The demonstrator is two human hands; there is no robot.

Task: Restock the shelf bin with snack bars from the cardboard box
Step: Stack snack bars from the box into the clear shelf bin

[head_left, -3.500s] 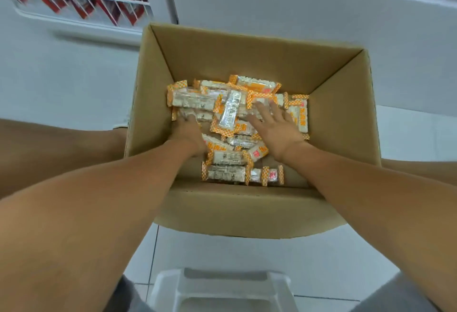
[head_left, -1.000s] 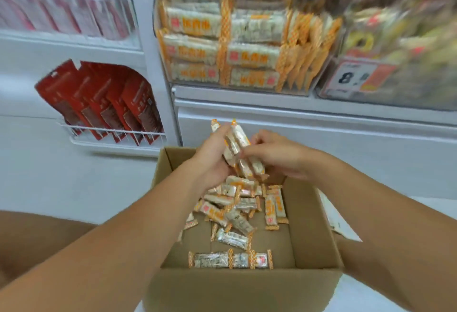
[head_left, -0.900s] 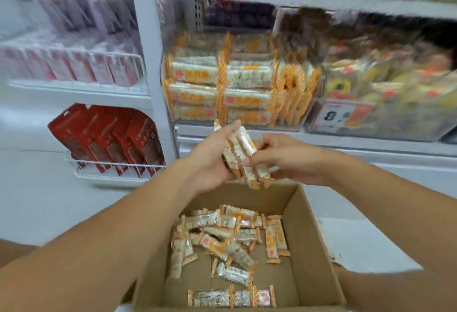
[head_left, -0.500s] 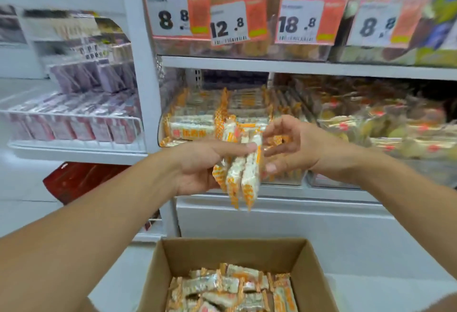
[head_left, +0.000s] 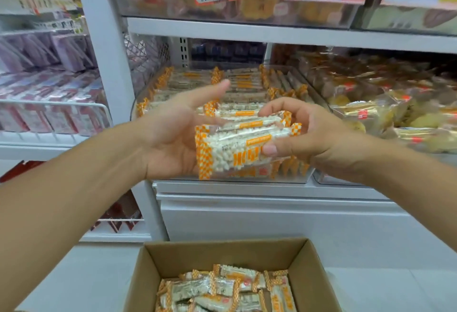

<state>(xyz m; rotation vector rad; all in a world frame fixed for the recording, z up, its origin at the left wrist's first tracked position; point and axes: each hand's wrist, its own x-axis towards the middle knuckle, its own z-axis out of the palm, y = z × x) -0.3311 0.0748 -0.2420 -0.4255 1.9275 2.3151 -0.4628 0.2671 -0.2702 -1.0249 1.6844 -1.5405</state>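
Since half a second ago I have turned the snack bars (head_left: 243, 143) from hanging upright to lying level, and raised them in front of the shelf bin (head_left: 284, 175). My right hand (head_left: 319, 138) has its grip clamped on the stack at the right end, thumb underneath and fingers curled over the top; my left hand (head_left: 173, 136) has its grip apart, palm against the left ends, fingers straight. The bars feel light, I judge, and the puffed filling looks crisp enough to crack if squeezed. The film wrappers look slick, so the bars may slide on each other; holding both crimped ends keeps them squared. The bin sits at the front edge of the shelf, already holding rows. More bars lie in the cardboard box (head_left: 222, 252) below.
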